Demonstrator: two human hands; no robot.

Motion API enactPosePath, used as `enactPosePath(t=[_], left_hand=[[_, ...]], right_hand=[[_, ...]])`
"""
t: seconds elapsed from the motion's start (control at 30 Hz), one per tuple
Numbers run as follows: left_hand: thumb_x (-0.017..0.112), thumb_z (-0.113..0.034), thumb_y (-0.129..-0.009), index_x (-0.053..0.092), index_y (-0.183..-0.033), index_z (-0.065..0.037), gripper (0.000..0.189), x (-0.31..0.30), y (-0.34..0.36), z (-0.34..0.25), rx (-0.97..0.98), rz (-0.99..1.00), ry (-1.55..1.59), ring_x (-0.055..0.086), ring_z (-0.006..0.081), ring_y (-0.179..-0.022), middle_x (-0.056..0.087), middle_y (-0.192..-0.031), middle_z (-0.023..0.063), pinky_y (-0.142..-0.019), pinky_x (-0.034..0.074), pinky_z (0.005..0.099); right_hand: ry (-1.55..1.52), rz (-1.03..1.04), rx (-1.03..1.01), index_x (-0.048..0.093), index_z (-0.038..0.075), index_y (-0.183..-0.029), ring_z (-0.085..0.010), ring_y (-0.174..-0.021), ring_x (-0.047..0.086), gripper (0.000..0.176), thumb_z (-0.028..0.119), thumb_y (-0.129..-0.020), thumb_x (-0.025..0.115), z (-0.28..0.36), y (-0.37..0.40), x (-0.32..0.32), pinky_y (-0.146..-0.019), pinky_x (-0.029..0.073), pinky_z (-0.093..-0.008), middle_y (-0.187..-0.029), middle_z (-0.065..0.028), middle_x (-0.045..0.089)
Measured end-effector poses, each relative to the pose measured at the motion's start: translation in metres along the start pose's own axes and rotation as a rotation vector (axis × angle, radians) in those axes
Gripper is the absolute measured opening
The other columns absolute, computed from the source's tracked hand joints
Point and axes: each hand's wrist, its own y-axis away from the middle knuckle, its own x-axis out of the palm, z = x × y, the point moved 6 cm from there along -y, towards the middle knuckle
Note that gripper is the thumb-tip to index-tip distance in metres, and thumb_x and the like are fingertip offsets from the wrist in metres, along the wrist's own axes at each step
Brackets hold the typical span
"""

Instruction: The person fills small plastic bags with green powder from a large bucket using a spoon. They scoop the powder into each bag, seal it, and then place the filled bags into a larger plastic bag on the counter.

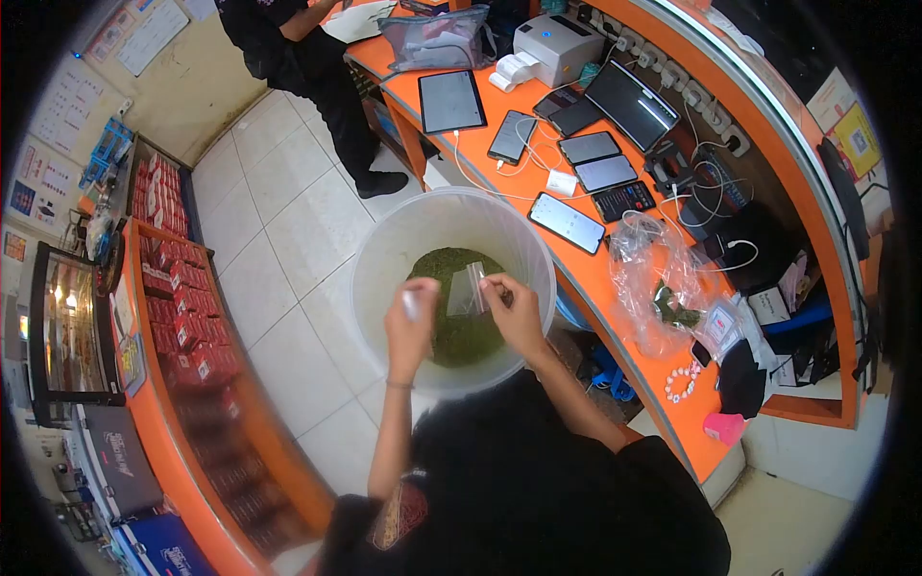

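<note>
A large translucent round tub stands below me, with green powdery or leafy material at its bottom. Over the tub, my right hand pinches the edge of a small clear zip bag. To the left of the bag is my left hand, blurred by motion, its fingers curled round a small whitish thing that is too blurred to name. The two hands are apart, and the bag hangs between them.
An orange counter curves along the right, bearing phones, a tablet, a label printer, cables and a clear plastic bag. A person in black stands at the upper left. Shelves of red boxes line the left.
</note>
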Motion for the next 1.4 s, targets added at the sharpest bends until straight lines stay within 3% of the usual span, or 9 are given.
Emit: enactPosePath(t=[0.1,0.37,0.57,0.67,0.73,1.07,1.17,1.3,1.4], left_hand=[[0.068,-0.024,-0.091,0.07,-0.104,-0.004,0.024,0.028,0.01,-0.003,-0.002,0.272,0.016,0.065,0.0133,-0.074,0.072,-0.079,0.0077,-0.071,0.051,0.0293],[0.074,-0.025,-0.086,0.074,-0.092,0.0,0.025,0.019,0.007,0.006,-0.085,0.161,-0.044,0.069,0.0148,-0.07,0.073,-0.081,0.0122,-0.067,0.052,0.0289],[0.074,-0.02,-0.087,0.074,-0.089,0.001,0.021,0.02,0.009,0.0,-0.042,0.288,-0.009,0.053,0.0028,-0.065,0.068,-0.071,0.0016,-0.057,0.045,0.0235],[0.073,-0.017,-0.087,0.072,-0.089,0.002,0.019,0.024,0.015,0.008,-0.068,0.292,0.045,0.06,0.0112,-0.062,0.069,-0.071,0.0092,-0.057,0.047,0.0282],[0.071,-0.017,-0.086,0.069,-0.089,0.0,0.017,0.028,0.022,-0.008,0.179,0.19,-0.187,0.068,0.0354,-0.072,0.069,-0.081,0.021,-0.063,0.052,0.0387],[0.071,-0.017,-0.085,0.059,-0.088,0.0,0.021,0.02,0.023,-0.003,0.103,0.011,-0.122,0.063,0.0387,-0.064,0.064,-0.07,0.0196,-0.061,0.05,0.0416],[0.073,-0.015,-0.082,0.057,-0.09,0.0,0.023,0.013,0.018,0.009,-0.067,0.053,-0.217,0.063,0.0347,-0.069,0.063,-0.077,0.0169,-0.064,0.051,0.0406],[0.077,-0.008,-0.072,0.062,-0.103,-0.001,0.035,-0.002,0.018,-0.001,0.342,-0.089,-0.293,0.064,0.0305,-0.099,0.063,-0.113,0.017,-0.084,0.051,0.0384],[0.078,-0.011,-0.073,0.058,-0.13,-0.007,0.061,0.012,0.022,-0.014,0.468,0.262,-0.132,0.062,0.0313,-0.115,0.061,-0.129,0.0156,-0.096,0.05,0.0396]], right_hand=[[0.08,-0.007,-0.065,0.066,0.0,-0.09,-0.0083,-0.053,0.05,0.014,0.014,-0.093,0.065,0.021,0.004,0.007,-0.05,0.037,-0.0275,-0.059,-0.0046,0.058],[0.197,0.005,-0.202,0.065,0.002,-0.098,-0.0139,-0.052,0.05,0.018,0.015,-0.088,0.071,0.035,0.013,0.013,-0.051,0.041,-0.0296,-0.062,-0.0064,0.055],[0.059,0.19,-0.093,0.062,-0.002,-0.09,-0.0186,-0.058,0.056,0.019,0.016,-0.09,0.068,0.015,0.006,0.009,-0.055,0.044,-0.0321,-0.067,-0.01,0.057],[0.246,0.222,-0.192,0.061,-0.002,-0.086,-0.0265,-0.062,0.06,0.017,0.014,-0.088,0.066,0.018,0.009,0.012,-0.057,0.046,-0.0369,-0.074,-0.0129,0.06],[0.39,0.202,-0.299,0.06,-0.002,-0.083,-0.031,-0.065,0.062,0.016,0.013,-0.086,0.066,0.018,0.017,0.019,-0.059,0.048,-0.0396,-0.077,-0.0146,0.061],[0.161,0.221,-0.14,0.046,0.003,-0.109,-0.026,-0.061,0.06,0.03,0.005,-0.086,0.066,0.005,0.009,0.032,-0.058,0.047,-0.038,-0.071,-0.0123,0.056],[0.132,0.266,-0.211,0.044,0.006,-0.113,-0.0228,-0.06,0.06,0.036,0.001,-0.084,0.065,0.021,0.01,0.034,-0.057,0.046,-0.0348,-0.068,-0.0098,0.056],[0.117,0.137,-0.119,0.045,0.006,-0.111,-0.0173,-0.057,0.057,0.037,-0.002,-0.08,0.063,-0.002,-0.001,0.029,-0.057,0.046,-0.0312,-0.066,-0.0074,0.055],[0.067,0.217,-0.079,0.046,0.005,-0.109,-0.0146,-0.057,0.056,0.035,0.0,-0.08,0.064,-0.002,-0.002,0.035,-0.057,0.046,-0.0304,-0.066,-0.006,0.056]])
